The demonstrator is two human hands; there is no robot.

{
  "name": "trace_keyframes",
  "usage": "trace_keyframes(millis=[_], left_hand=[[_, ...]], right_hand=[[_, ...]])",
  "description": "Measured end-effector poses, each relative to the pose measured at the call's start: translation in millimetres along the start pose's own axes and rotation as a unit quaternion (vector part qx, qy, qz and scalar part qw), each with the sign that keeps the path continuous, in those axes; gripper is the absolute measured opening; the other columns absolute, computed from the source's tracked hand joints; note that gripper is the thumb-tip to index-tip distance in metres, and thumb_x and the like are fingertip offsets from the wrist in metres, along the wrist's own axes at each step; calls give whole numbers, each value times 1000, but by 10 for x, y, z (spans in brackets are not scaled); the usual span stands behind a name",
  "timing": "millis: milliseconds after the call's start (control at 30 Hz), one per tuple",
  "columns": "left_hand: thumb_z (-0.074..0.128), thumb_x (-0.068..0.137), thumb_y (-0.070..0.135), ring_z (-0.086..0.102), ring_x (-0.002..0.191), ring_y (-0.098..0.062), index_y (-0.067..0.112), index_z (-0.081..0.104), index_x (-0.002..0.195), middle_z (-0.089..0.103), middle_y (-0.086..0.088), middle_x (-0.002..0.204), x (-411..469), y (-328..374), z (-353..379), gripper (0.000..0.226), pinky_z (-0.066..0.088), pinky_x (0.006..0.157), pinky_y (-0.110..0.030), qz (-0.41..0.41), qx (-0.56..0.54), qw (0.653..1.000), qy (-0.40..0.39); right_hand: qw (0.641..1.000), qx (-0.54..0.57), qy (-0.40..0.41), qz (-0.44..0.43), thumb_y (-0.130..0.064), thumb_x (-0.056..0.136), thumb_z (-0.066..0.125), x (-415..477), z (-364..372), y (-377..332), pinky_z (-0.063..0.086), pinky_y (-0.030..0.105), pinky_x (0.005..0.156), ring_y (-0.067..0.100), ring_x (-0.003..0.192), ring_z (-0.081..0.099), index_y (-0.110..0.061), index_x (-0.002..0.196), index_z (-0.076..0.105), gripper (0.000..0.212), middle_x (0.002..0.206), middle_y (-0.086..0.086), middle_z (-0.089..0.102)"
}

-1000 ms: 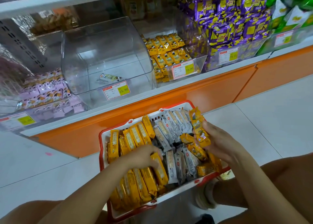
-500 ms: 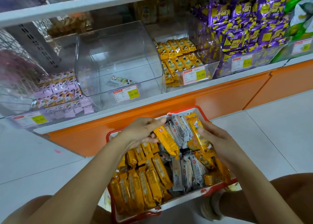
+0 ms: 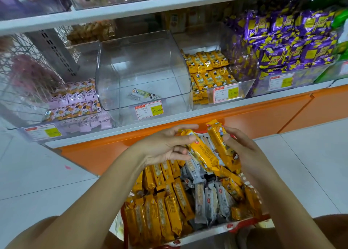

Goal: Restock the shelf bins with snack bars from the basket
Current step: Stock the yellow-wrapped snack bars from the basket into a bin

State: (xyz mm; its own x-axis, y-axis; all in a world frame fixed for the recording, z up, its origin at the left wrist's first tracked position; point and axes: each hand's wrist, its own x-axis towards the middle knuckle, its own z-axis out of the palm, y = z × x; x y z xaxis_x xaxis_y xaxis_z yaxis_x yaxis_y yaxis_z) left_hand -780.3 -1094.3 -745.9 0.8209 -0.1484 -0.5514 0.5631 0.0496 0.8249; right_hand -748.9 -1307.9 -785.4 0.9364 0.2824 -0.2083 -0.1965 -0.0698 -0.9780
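Hands raised toward the far edge of the basket (image 3: 207, 232), left hand (image 3: 165, 145) pinching a yellow bar (image 3: 204, 153), right hand (image 3: 243, 148) fingers gripping a second bar (image 3: 219, 142).

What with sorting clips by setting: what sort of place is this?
Probably a shop's snack aisle: clear plastic shelf bins, red-and-yellow price tags on them, a red-rimmed basket of wrapped snack bars.

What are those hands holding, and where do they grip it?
The left hand pinches one yellow snack bar near its upper end; the right hand curls its fingers round a second yellow bar along its side.
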Motion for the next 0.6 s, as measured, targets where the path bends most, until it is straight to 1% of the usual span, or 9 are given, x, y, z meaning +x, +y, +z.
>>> trace_keyframes(millis=[33, 100, 167, 233, 267, 333, 433, 500, 600], left_hand=[[59, 90, 21, 57, 52, -4, 9, 56, 109, 55, 1, 84, -19, 21, 30, 22, 59, 75, -32, 12, 8, 1000, -3], [65, 77, 38, 53, 48, -5, 12, 58, 102, 54, -3, 86, -34, 49, 56, 36, 60, 74, -34, 21, 24, 999, 18], [64, 65, 53, 58, 46, -7, 6, 59, 104, 61, -10, 73, -31, 56, 78, 62, 58, 80, -42, 17, 103, 992, 67], [62, 57, 61, 63, 47, -11, -4, 57, 108, 62, -4, 53, -13, 22, 96, 82, 60, 73, -38, 21, 168, 980, 108], [61, 56, 63, 64, 47, -12, -5, 57, 105, 62, -2, 50, -14, 16, 99, 83, 60, 67, -33, 29, 189, 974, 120], [60, 56, 65, 65, 49, -12, 0, 58, 97, 62, 0, 48, -29, 29, 111, 76, 58, 65, -32, 41, 209, 968, 130], [61, 57, 64, 65, 49, -14, 1, 59, 95, 62, -1, 49, -29, 35, 101, 74, 59, 64, -32, 47, 196, 969, 139], [64, 62, 61, 63, 47, -14, 1, 62, 91, 62, -2, 51, -3, 38, 88, 67, 57, 56, -27, 50, 170, 973, 146], [66, 77, 53, 62, 45, -16, 9, 63, 73, 61, -2, 50, 28, 55, 93, 45, 53, 50, -24, 59, 143, 975, 158]], right_hand=[[1000, -12, 1, -9, -33, 93, 56, 12, -9, -26, 46, 24, 75, -4, 83, 58, -47, 100, 64, 18, 90, -22, 63], [997, -61, -11, -34, -31, 96, 53, 31, 4, -74, 45, 13, 61, -3, 67, 56, -44, 101, 63, 18, 81, -14, 61], [991, -116, -39, -62, -31, 97, 50, 57, 40, -92, 45, 13, 63, 2, 72, 60, -39, 110, 63, 20, 87, -7, 63], [985, -141, -62, -75, -32, 98, 48, 74, 94, -111, 45, 14, 67, 3, 78, 62, -38, 115, 62, 23, 93, -4, 65], [983, -149, -73, -82, -32, 98, 48, 76, 122, -127, 45, 13, 66, 1, 76, 61, -38, 115, 62, 23, 91, -3, 65], [977, -167, -86, -99, -34, 97, 47, 70, 186, -158, 47, 17, 66, 4, 73, 58, -40, 109, 59, 18, 91, 2, 66], [972, -178, -108, -109, -47, 90, 49, 60, 214, -167, 54, 39, 80, 11, 85, 65, -45, 108, 54, 18, 97, -7, 69], [960, -225, -140, -92, -59, 81, 61, 52, 197, -183, 52, 42, 88, 10, 101, 62, -47, 119, 47, 42, 107, -21, 63], [925, -337, -138, -109, -57, 66, 78, 32, 250, -205, 48, 31, 90, 0, 104, 55, -44, 131, 34, 79, 108, -31, 51]])
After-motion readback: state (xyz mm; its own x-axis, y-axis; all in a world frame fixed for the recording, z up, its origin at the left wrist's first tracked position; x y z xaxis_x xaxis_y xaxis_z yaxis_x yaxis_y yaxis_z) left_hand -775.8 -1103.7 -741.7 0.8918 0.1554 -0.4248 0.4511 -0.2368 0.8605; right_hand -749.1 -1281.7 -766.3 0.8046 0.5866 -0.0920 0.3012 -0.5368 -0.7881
